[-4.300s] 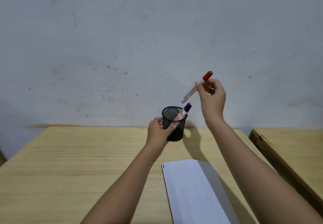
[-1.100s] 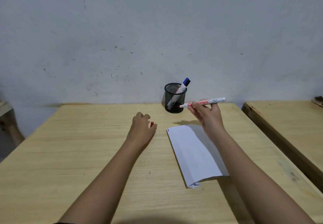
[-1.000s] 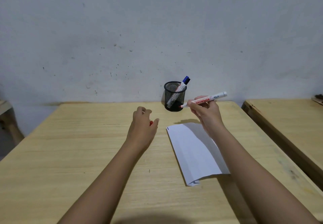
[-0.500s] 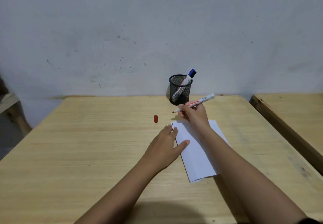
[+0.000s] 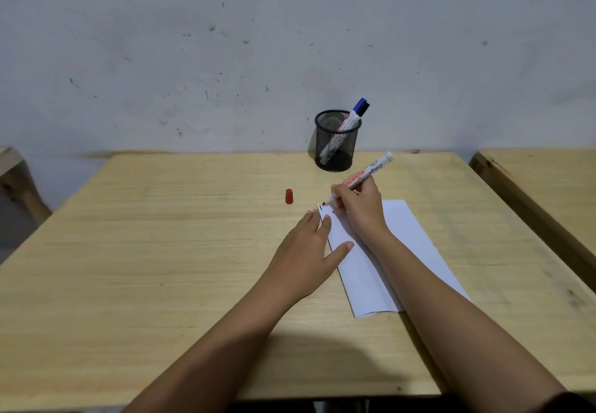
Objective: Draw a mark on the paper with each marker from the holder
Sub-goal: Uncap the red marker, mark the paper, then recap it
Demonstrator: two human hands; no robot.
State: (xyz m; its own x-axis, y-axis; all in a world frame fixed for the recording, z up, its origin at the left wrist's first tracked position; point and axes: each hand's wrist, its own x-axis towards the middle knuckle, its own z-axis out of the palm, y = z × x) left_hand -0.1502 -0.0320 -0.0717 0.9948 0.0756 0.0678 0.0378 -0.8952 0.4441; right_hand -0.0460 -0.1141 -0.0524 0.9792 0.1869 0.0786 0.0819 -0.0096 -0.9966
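Note:
A white sheet of paper (image 5: 406,245) lies on the wooden table (image 5: 161,251), with a short dark mark at its far left corner. My right hand (image 5: 359,207) grips an uncapped red marker (image 5: 367,175), its tip down at that corner of the paper. My left hand (image 5: 309,251) rests flat, fingers spread, on the paper's left edge and the table. The marker's red cap (image 5: 289,196) stands on the table left of the paper. A black mesh holder (image 5: 337,140) at the table's far edge holds a blue-capped marker (image 5: 351,119).
A grey wall stands right behind the table. A second wooden table (image 5: 541,180) is close on the right, with a narrow gap between. Part of another wooden piece (image 5: 13,174) shows at the far left.
My right hand has lowered the red marker's tip to the paper's far left corner. My left hand has stayed flat on the paper's edge. The view has tilted down slightly.

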